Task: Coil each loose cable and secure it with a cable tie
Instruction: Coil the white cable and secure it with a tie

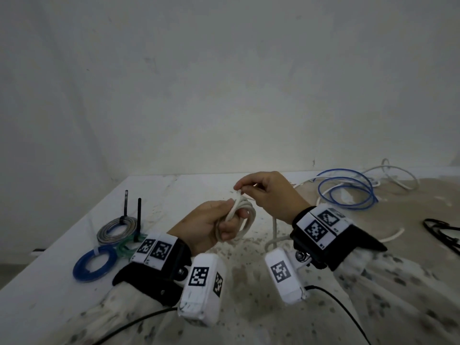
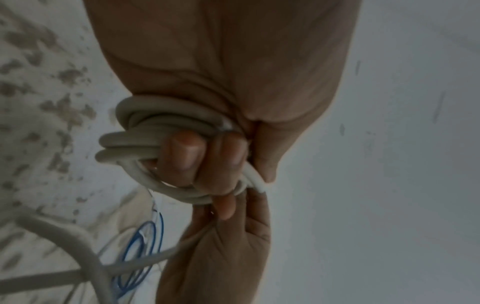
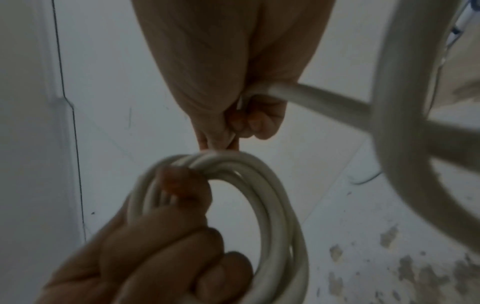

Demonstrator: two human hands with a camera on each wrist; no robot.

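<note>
A white cable coil (image 1: 245,217) of several loops hangs above the table's middle, gripped by my left hand (image 1: 211,226) with fingers curled through the loops (image 2: 166,148). My right hand (image 1: 263,192) is just above and right of it, pinching the same cable's free strand at the top of the coil (image 3: 233,135). The rest of that strand (image 3: 319,98) runs from my right palm down toward the table. In the right wrist view the coil (image 3: 270,195) shows as a ring below my right fingertips, with my left fingers (image 3: 182,236) wrapped around its left side.
Tied coils lie at the left: a grey one (image 1: 117,230), a green one (image 1: 128,247) and a blue one (image 1: 94,266), with black tie tails (image 1: 138,215) standing up. Loose blue cable (image 1: 348,192), white cable (image 1: 398,178) and black cable (image 1: 440,232) lie at the right.
</note>
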